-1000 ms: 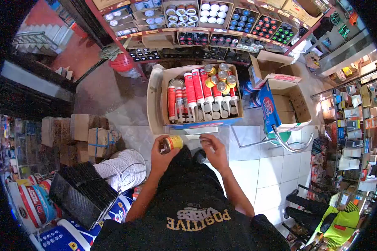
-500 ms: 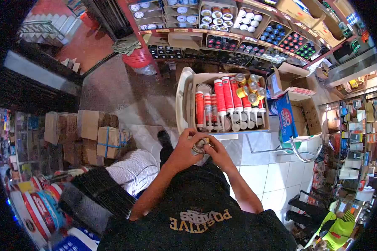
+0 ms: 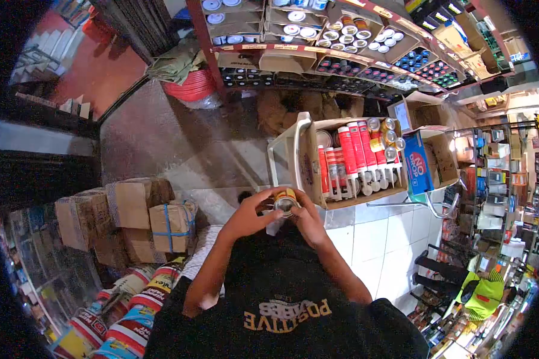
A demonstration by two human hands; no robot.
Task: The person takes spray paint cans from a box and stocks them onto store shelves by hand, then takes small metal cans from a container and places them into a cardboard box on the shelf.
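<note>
A small metal can point(image 3: 286, 204) with a yellow label sits between my two hands, held in front of my chest. My left hand point(image 3: 250, 214) curls around its left side. From the right, my right hand point(image 3: 308, 221) grips it, with the thumb near its silver end. Just beyond, an open cardboard box point(image 3: 307, 164) holds red cartridge tubes point(image 3: 353, 146) with white nozzles. Several small yellow cans point(image 3: 390, 139) with shiny ends lie on the tubes at the box's right.
Right of the box stands a blue "No Drop" carton point(image 3: 418, 164). Shelves of cans point(image 3: 347, 39) run along the back. Taped cartons point(image 3: 139, 203) and paint pails point(image 3: 126, 317) are at left. A person in a yellow-green vest point(image 3: 482, 298) is at lower right.
My view has turned left, so the box and shelves sit farther right. The can has been tilted in my hands, and more of its yellow label shows.
</note>
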